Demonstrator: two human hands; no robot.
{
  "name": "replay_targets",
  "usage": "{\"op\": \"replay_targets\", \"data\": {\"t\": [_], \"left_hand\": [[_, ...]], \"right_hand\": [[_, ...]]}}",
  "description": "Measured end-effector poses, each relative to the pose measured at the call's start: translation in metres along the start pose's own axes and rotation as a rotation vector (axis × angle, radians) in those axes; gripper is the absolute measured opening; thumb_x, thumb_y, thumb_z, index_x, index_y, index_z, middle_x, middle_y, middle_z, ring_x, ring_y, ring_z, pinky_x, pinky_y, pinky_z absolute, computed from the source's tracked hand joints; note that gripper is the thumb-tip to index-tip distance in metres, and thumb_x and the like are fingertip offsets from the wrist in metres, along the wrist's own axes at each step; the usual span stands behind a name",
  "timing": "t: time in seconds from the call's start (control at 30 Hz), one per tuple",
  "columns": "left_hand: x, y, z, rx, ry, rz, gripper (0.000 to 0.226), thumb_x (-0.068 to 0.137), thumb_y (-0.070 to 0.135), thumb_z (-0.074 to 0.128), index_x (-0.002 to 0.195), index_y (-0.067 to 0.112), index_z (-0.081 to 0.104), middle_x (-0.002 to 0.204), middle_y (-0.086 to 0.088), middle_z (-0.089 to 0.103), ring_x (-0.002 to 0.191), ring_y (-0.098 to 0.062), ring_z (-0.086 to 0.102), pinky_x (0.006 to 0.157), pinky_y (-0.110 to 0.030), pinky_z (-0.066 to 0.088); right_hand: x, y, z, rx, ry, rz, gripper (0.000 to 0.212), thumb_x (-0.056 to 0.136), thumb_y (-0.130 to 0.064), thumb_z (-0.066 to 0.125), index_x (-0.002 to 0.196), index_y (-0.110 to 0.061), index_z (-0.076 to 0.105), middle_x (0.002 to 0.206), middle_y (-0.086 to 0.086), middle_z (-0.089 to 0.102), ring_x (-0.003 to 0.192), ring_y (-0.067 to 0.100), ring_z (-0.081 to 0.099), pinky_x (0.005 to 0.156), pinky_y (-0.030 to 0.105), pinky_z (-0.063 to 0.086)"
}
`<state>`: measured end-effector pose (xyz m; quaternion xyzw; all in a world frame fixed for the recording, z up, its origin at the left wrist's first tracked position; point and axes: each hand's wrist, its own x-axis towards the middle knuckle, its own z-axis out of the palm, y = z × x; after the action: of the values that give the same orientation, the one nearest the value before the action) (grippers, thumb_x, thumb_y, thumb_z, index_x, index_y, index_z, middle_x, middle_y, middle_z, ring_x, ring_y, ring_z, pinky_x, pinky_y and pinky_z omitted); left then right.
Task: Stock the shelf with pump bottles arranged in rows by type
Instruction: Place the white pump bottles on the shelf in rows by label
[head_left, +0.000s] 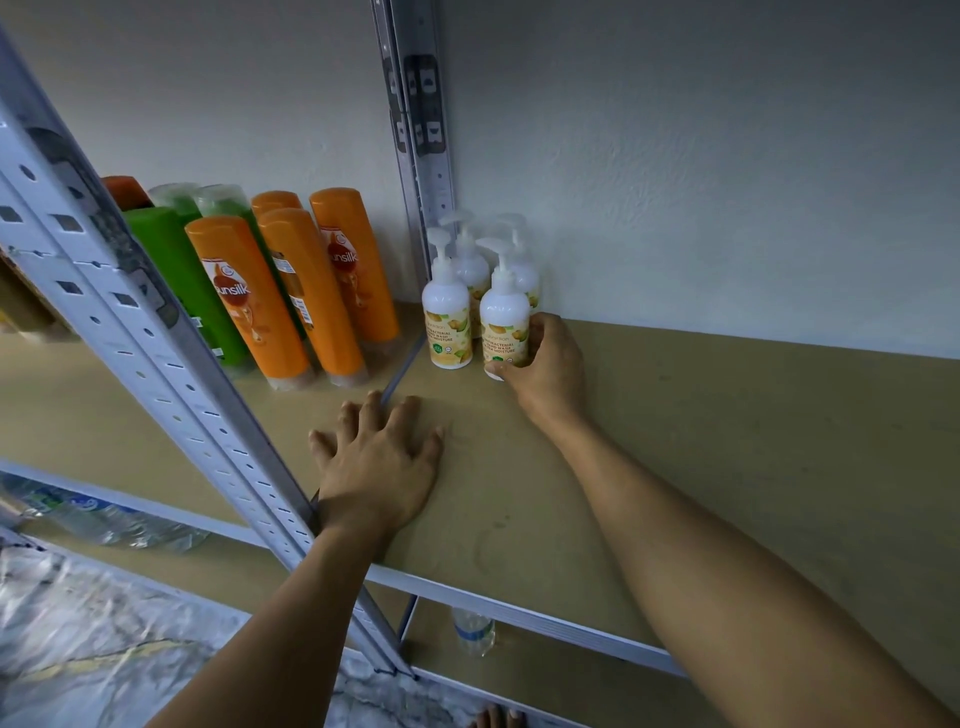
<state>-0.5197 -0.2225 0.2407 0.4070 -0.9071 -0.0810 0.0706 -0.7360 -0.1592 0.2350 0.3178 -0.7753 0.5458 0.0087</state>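
The pump bottle (501, 317) stands upright on the shelf (727, 441), just right of the rear upright post (426, 156). It is front-right in a block of four, beside its three matching bottles (447, 317). Your right grip (545, 364) curls round its lower body. Your left grip (382, 462) lies spread flat on the board, out front of the post. This looks like the placing step. Next, square it with its neighbour and let go.

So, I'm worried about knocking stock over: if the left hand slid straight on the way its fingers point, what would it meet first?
Most likely the rightmost orange shampoo bottle, at its base, just ahead of the left hand lying flat on the shelf; depth is unclear.
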Motion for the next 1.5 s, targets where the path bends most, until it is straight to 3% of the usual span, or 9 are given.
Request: {"op": "replay_targets", "data": {"t": [0.63, 1.03, 1.3, 1.4, 1.5], "left_hand": [[0.0, 0.001, 0.0, 0.007, -0.01, -0.002, 0.067, 0.096, 0.072, 0.018, 0.155, 0.041, 0.018, 0.169, -0.002, 0.007, 0.155, -0.031, 0.0, 0.12, -0.065, -0.001], [0.001, -0.001, 0.001, 0.015, -0.008, 0.001, 0.068, 0.096, 0.073, 0.016, 0.155, 0.041, 0.017, 0.169, -0.002, 0.007, 0.155, -0.031, 0.0, 0.12, -0.065, 0.001], [0.001, -0.001, 0.002, 0.003, -0.003, -0.009, 0.069, 0.095, 0.074, 0.017, 0.155, 0.04, 0.018, 0.168, -0.002, 0.008, 0.155, -0.03, 0.0, 0.12, -0.064, 0.0], [0.0, 0.0, 0.001, -0.013, 0.003, -0.02, 0.07, 0.095, 0.075, 0.019, 0.156, 0.04, 0.015, 0.168, -0.003, 0.008, 0.155, -0.031, 0.001, 0.12, -0.064, 0.001], [-0.002, 0.001, -0.001, -0.022, -0.006, -0.026, 0.071, 0.094, 0.075, 0.019, 0.156, 0.041, 0.015, 0.169, -0.004, 0.005, 0.155, -0.031, 0.0, 0.12, -0.065, 0.001]], "right_hand": [[0.002, 0.004, 0.0, 0.08, -0.001, 0.008, 0.066, 0.062, -0.022, 0.092, 0.121, -0.025, 0.062, 0.109, -0.007, 0.071, 0.097, 0.01, 0.067, 0.087, 0.036, 0.058], [0.002, 0.001, -0.004, 0.087, -0.037, 0.003, 0.063, 0.069, -0.015, 0.089, 0.125, -0.021, 0.061, 0.113, -0.005, 0.071, 0.1, 0.011, 0.067, 0.087, 0.026, 0.055], [-0.003, -0.002, -0.008, 0.084, -0.06, -0.005, 0.064, 0.069, -0.02, 0.087, 0.126, -0.023, 0.058, 0.115, -0.007, 0.068, 0.101, 0.009, 0.066, 0.087, 0.033, 0.056], [-0.018, -0.004, -0.017, -0.094, -0.091, -0.059, 0.067, 0.074, -0.035, 0.083, 0.132, -0.02, 0.053, 0.124, 0.0, 0.062, 0.111, 0.018, 0.059, 0.087, 0.028, 0.048], [-0.046, -0.006, -0.038, -0.49, -0.205, -0.182, 0.073, 0.085, -0.053, 0.065, 0.145, -0.018, 0.041, 0.142, 0.007, 0.049, 0.13, 0.027, 0.045, 0.105, 0.038, 0.039]]}}
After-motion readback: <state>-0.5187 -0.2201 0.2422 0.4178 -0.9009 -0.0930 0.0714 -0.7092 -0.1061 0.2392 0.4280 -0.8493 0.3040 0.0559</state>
